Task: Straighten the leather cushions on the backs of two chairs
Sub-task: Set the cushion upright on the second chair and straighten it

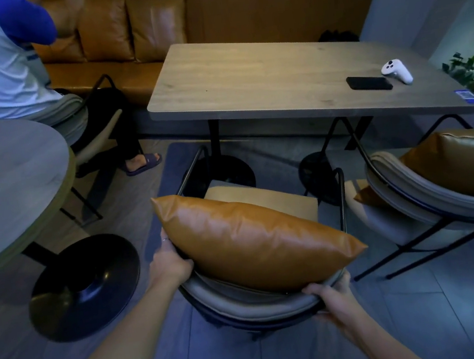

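Cushion (255,239) of tan leather lies tilted across near chair (254,305) back, left corner high. Left hand (170,265) grips cushion's left edge — fingers hidden behind. Right hand (332,296) clasps lower right corner at backrest rim. Second cushion (463,160) rests in right chair (442,207) — untouched.

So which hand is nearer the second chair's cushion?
Right. The right hand sits at the near cushion's lower right corner, on the second cushion's side; the left hand is at its far left edge.
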Demonstrator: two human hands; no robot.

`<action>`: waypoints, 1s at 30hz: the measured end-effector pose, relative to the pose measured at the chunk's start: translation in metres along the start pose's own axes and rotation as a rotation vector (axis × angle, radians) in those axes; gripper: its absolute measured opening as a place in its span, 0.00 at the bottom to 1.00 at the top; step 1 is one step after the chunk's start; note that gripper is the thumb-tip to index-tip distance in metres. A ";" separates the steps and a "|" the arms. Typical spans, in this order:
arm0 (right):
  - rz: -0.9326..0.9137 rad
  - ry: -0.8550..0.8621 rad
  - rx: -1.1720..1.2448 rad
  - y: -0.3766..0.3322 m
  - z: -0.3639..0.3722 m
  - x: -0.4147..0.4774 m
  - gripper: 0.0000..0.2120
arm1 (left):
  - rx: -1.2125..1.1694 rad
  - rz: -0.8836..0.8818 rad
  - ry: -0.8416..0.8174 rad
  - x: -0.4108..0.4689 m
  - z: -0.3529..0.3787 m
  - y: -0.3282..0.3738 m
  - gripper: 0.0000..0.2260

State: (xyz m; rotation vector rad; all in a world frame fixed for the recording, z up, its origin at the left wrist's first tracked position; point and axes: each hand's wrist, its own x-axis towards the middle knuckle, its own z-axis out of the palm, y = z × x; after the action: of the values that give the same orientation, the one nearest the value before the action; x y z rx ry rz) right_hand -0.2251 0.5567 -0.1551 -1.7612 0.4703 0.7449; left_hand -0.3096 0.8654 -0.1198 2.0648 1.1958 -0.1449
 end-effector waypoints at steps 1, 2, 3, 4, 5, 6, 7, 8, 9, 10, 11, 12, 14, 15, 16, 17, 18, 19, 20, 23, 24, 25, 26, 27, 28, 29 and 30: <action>-0.005 -0.007 -0.010 -0.004 0.001 0.002 0.33 | -0.002 -0.002 0.003 0.003 0.000 0.000 0.43; -0.012 -0.010 -0.020 -0.007 0.002 0.005 0.32 | -0.006 -0.010 0.003 0.006 -0.001 0.000 0.43; -0.022 -0.013 -0.037 -0.010 0.003 0.007 0.31 | -0.012 -0.016 0.003 0.009 -0.001 0.001 0.43; -0.025 -0.015 -0.053 -0.014 0.005 0.009 0.30 | -0.019 -0.024 0.002 0.011 -0.001 0.002 0.43; -0.027 -0.022 -0.067 -0.017 0.006 0.010 0.29 | -0.024 -0.032 0.003 0.014 0.000 0.002 0.43; -0.027 -0.028 -0.077 -0.021 0.008 0.011 0.28 | -0.027 -0.042 0.006 0.017 0.000 0.003 0.43; -0.029 -0.035 -0.087 -0.024 0.009 0.013 0.28 | -0.026 -0.049 0.010 0.020 0.000 0.003 0.43; -0.029 -0.044 -0.096 -0.028 0.010 0.014 0.27 | -0.024 -0.057 0.014 0.023 0.000 0.002 0.44; -0.031 -0.051 -0.105 -0.031 0.011 0.016 0.26 | -0.022 -0.063 0.017 0.027 0.000 0.002 0.44; -0.037 -0.054 -0.110 -0.035 0.013 0.017 0.26 | -0.017 -0.071 0.019 0.030 0.000 0.002 0.43; -0.046 -0.056 -0.114 -0.038 0.014 0.020 0.26 | -0.012 -0.080 0.020 0.033 0.000 0.003 0.42; -0.054 -0.060 -0.116 -0.041 0.016 0.022 0.27 | -0.006 -0.092 0.021 0.036 0.000 0.003 0.41; -0.073 -0.074 -0.115 -0.048 0.020 0.027 0.30 | 0.005 -0.118 0.029 0.042 -0.001 0.003 0.36; -0.080 -0.079 -0.121 -0.051 0.023 0.030 0.31 | 0.012 -0.130 0.032 0.045 -0.002 0.004 0.34; -0.085 -0.084 -0.127 -0.055 0.025 0.033 0.32 | 0.018 -0.142 0.035 0.047 -0.004 0.005 0.33; -0.089 -0.088 -0.137 -0.058 0.028 0.037 0.33 | 0.024 -0.153 0.041 0.050 -0.005 0.004 0.32; -0.093 -0.093 -0.145 -0.061 0.032 0.040 0.33 | 0.029 -0.162 0.048 0.053 -0.008 0.004 0.30; -0.097 -0.102 -0.151 -0.064 0.036 0.042 0.33 | 0.036 -0.169 0.056 0.056 -0.010 0.004 0.29; -0.101 -0.109 -0.152 -0.068 0.041 0.043 0.33 | 0.043 -0.176 0.061 0.060 -0.013 0.002 0.28; -0.116 -0.130 -0.154 -0.076 0.056 0.050 0.33 | 0.046 -0.189 0.075 0.070 -0.023 -0.003 0.28; -0.119 -0.131 -0.152 -0.079 0.061 0.052 0.33 | 0.044 -0.189 0.080 0.074 -0.027 -0.004 0.27; -0.119 -0.129 -0.152 -0.080 0.067 0.055 0.33 | 0.040 -0.185 0.083 0.079 -0.031 -0.006 0.27; -0.119 -0.124 -0.153 -0.081 0.071 0.057 0.33 | 0.035 -0.174 0.084 0.083 -0.035 -0.007 0.29; -0.118 -0.116 -0.157 -0.083 0.076 0.060 0.33 | 0.029 -0.158 0.082 0.087 -0.038 -0.007 0.31; -0.117 -0.106 -0.159 -0.085 0.080 0.062 0.33 | 0.024 -0.138 0.079 0.092 -0.042 -0.008 0.34; -0.112 -0.095 -0.162 -0.087 0.084 0.065 0.33 | 0.021 -0.120 0.076 0.098 -0.045 -0.008 0.36; -0.106 -0.086 -0.163 -0.090 0.088 0.067 0.33 | 0.021 -0.103 0.076 0.103 -0.048 -0.008 0.37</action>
State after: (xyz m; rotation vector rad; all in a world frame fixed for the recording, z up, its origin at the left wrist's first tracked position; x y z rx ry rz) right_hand -0.1406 0.6710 -0.1556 -1.8813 0.2613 0.7986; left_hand -0.2705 0.9714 -0.1340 2.0438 1.3526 -0.1293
